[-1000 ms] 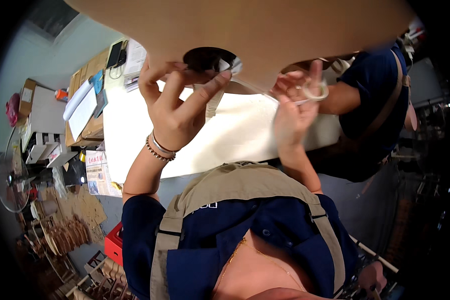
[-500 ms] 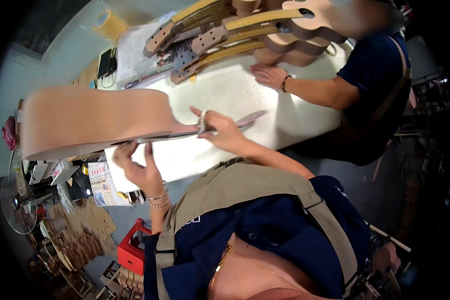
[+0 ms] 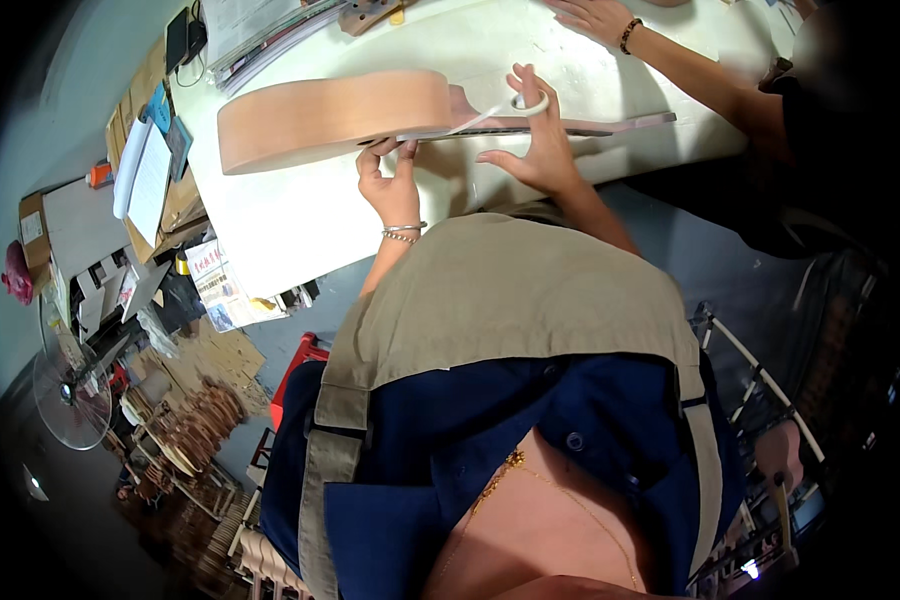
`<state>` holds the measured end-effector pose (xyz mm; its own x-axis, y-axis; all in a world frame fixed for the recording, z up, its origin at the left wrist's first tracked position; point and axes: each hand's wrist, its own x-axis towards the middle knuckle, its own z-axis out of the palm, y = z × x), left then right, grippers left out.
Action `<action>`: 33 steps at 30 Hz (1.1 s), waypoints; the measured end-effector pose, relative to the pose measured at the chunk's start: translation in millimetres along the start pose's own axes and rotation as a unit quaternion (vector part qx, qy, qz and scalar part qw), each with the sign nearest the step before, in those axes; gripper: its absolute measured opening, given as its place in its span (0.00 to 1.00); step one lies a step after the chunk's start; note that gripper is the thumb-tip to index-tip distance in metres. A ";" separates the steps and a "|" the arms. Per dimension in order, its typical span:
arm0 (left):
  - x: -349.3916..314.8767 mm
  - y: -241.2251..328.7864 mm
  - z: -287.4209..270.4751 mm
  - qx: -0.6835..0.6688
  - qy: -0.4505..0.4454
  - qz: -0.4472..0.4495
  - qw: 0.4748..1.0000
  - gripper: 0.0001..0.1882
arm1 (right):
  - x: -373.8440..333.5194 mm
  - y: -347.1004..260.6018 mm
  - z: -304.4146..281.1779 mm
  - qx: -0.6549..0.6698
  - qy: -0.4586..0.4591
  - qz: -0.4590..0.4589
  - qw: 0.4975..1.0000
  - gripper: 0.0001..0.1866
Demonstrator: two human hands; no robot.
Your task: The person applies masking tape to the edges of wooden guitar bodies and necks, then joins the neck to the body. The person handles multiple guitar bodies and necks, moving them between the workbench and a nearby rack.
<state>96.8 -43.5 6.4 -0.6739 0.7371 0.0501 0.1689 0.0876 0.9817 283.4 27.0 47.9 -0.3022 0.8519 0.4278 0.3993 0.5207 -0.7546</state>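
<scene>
In the head view, a bare wooden guitar (image 3: 335, 122) is over the middle of the white table (image 3: 290, 235); I cannot tell whether it touches the top. Its long axis runs along the table, rounded end toward the table's left, headstock (image 3: 648, 122) toward its right, body on edge. The left hand (image 3: 388, 192) has thumb and fingertips together at the body's near edge, by the end of a tape strip (image 3: 478, 122); its exact grip is unclear. The right hand (image 3: 545, 145) is spread before the neck, a tape roll (image 3: 544, 106) looped on it.

On the table's far left sit papers (image 3: 260, 30) and a phone (image 3: 177, 40); across its far side reaches a co-worker's hand (image 3: 595, 18). Off its left end lies a notepad (image 3: 148, 180).
</scene>
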 end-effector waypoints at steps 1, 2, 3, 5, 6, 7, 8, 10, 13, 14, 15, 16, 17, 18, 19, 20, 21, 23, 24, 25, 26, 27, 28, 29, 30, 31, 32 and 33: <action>1.6 2.4 2.2 0.007 0.001 0.006 1.000 0.10 | 0.4 -3.2 5.6 0.074 0.042 -0.012 0.996 0.55; 2.2 3.7 0.8 0.009 0.004 0.008 1.000 0.10 | 0.7 -9.5 13.5 0.152 0.080 -0.027 0.985 0.58; 1.1 3.6 -1.2 0.012 0.007 0.009 1.000 0.10 | 3.9 -26.6 15.8 0.214 0.143 -0.018 0.966 0.46; -0.3 1.5 -3.7 0.007 0.007 0.003 1.000 0.10 | 1.6 -38.0 14.7 0.255 0.202 0.080 0.942 0.35; -0.6 -0.6 -4.2 -0.001 0.004 -0.005 1.000 0.10 | 0.0 -42.3 15.4 0.274 0.231 0.129 0.925 0.30; -0.9 -2.0 -6.0 -0.009 0.003 -0.013 1.000 0.09 | -1.3 -47.2 17.0 0.288 0.274 0.160 0.903 0.20; -0.8 -0.4 -6.4 -0.010 -0.002 -0.012 1.000 0.09 | -7.1 -42.9 16.9 0.225 0.255 0.161 0.927 0.20; -0.6 3.1 -7.7 -0.012 -0.007 -0.012 1.000 0.09 | -24.7 -24.3 15.2 0.098 0.205 0.158 0.961 0.21; 0.2 8.0 -10.5 0.015 -0.017 0.002 1.000 0.08 | -32.2 -9.1 16.7 0.020 0.179 0.133 0.975 0.22; 1.3 7.5 -11.6 0.046 -0.023 0.040 0.998 0.08 | -32.4 -6.5 17.3 -0.010 0.168 0.120 0.978 0.22; 3.3 6.8 -14.0 0.078 -0.029 0.079 0.993 0.09 | -32.4 -5.1 19.3 -0.013 0.177 0.125 0.976 0.21; 5.5 6.2 -17.1 0.108 -0.035 0.117 0.987 0.09 | -32.9 -4.7 19.2 -0.015 0.175 0.128 0.976 0.21; 9.3 7.3 -20.8 0.124 -0.055 0.166 0.977 0.09 | -31.7 -4.7 18.8 -0.016 0.175 0.131 0.976 0.21; 14.2 9.5 -25.8 0.139 -0.076 0.213 0.964 0.09 | -30.9 -4.6 18.4 -0.017 0.174 0.133 0.976 0.21; 19.3 10.4 -30.6 0.153 -0.096 0.261 0.948 0.09 | -30.7 -4.4 18.3 -0.010 0.173 0.136 0.976 0.21; 26.9 8.9 -33.5 0.116 -0.131 0.302 0.937 0.08 | -30.1 -4.7 18.1 -0.003 0.173 0.137 0.975 0.21; 34.2 6.7 -37.0 0.125 -0.166 0.320 0.924 0.08 | -30.3 -4.5 17.9 0.005 0.171 0.138 0.976 0.21; 45.3 9.7 -42.1 0.153 -0.220 0.365 0.892 0.08 | -28.8 -3.3 18.8 -0.002 0.172 0.131 0.976 0.21; 50.9 16.6 -42.7 0.172 -0.237 0.392 0.872 0.08 | -28.1 -2.4 18.6 -0.006 0.174 0.128 0.976 0.21; 55.1 20.8 -42.8 0.191 -0.254 0.419 0.851 0.09 | -28.1 -1.4 17.8 -0.020 0.171 0.123 0.977 0.21; 57.5 19.9 -44.6 0.198 -0.263 0.418 0.847 0.09 | -28.6 -1.3 17.8 -0.034 0.169 0.118 0.978 0.20; 59.2 18.2 -46.1 0.205 -0.272 0.417 0.842 0.09 | -28.3 -1.7 17.0 -0.048 0.168 0.114 0.978 0.20; 61.0 17.6 -46.6 0.212 -0.282 0.417 0.838 0.10 | -28.7 -3.6 13.5 -0.026 0.200 0.122 0.972 0.20; 62.7 20.0 -46.1 0.211 -0.295 0.418 0.833 0.11 | -30.0 -8.2 6.7 -0.005 0.234 0.129 0.964 0.20; 63.1 19.7 -46.2 0.209 -0.289 0.424 0.833 0.10 | -31.1 -9.1 0.1 0.018 0.265 0.136 0.955 0.20; 63.3 18.5 -46.1 0.207 -0.283 0.429 0.833 0.10 | -37.9 -0.7 -15.4 0.010 0.282 0.140 0.949 0.20; 61.6 16.6 -48.3 0.212 -0.271 0.433 0.833 0.09 | -42.8 11.4 -29.1 0.069 0.320 0.175 0.928 0.20; 61.3 16.9 -48.8 0.206 -0.273 0.435 0.833 0.11 | -46.5 23.1 -45.1 0.166 0.345 0.198 0.903 0.21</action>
<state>23.3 -29.5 35.0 0.2409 0.8263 0.5091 0.7313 -0.4994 0.4646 345.7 1.9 33.0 0.4631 0.8602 0.2137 0.0427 0.2192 -0.9748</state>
